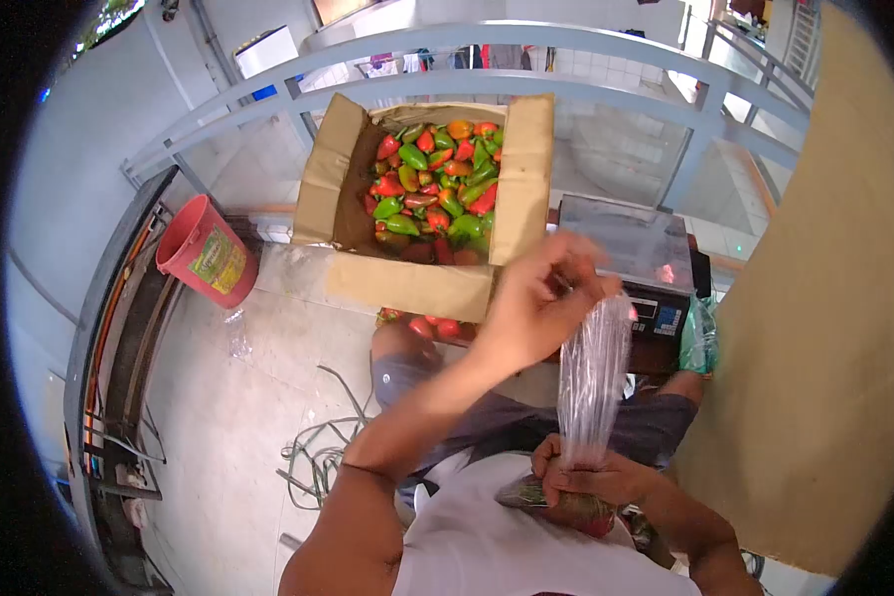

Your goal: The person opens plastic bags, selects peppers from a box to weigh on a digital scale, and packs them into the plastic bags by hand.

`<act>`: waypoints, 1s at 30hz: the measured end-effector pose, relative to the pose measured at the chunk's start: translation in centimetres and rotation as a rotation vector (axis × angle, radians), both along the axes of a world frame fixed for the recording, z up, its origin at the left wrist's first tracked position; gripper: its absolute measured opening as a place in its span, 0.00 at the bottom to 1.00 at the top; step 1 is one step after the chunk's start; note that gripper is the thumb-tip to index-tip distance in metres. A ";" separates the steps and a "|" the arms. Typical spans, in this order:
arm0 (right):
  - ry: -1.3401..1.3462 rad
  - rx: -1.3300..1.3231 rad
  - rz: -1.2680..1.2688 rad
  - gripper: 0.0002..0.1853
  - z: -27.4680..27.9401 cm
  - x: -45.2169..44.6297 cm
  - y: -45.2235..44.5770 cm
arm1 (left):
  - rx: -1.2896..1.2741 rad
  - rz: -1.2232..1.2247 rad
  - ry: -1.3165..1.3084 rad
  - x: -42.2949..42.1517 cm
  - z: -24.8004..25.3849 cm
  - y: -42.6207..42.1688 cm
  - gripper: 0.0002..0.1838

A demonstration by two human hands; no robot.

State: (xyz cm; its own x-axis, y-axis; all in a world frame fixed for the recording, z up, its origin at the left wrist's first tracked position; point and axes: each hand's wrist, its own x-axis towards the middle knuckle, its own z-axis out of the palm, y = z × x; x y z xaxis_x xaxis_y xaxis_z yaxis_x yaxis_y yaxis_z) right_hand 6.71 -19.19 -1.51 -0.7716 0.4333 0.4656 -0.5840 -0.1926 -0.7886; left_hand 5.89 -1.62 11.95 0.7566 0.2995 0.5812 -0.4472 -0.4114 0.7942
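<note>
A clear plastic bag (594, 382) is stretched upright in front of my body. My left hand (551, 298), slightly blurred, is raised above my lap with its fingers closed on the bag's twisted top end. Lower down, against my white shirt, my right hand (601, 479) is wrapped around the bag's neck. Below that hand the bag bulges with red and green contents, apparently peppers (581, 515), partly hidden by my fingers. Beyond my left hand stands an open cardboard box (412, 288) holding many red and green peppers (437, 184).
A digital scale (656, 316) stands right of the box, with a green plastic bag (700, 338) beside it. More red peppers (447, 328) show below the box. A pink bucket (209, 253) and tangled green strapping (318, 457) are at left. A large cardboard sheet (824, 348) borders the right; a railing (507, 84) runs behind.
</note>
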 end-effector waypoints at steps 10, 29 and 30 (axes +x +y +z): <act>-0.605 -0.029 -1.193 0.15 3.6 3.3 -6.2 | 1.148 -0.465 -0.220 -4.0 -2.9 0.1 0.10; -0.357 0.025 -1.840 0.09 3.7 8.6 -5.8 | 0.748 -0.218 0.167 -1.1 -6.8 0.7 0.09; -0.494 0.064 -2.048 0.09 2.9 8.9 -5.2 | 0.746 -0.179 0.098 -1.6 -6.3 0.0 0.09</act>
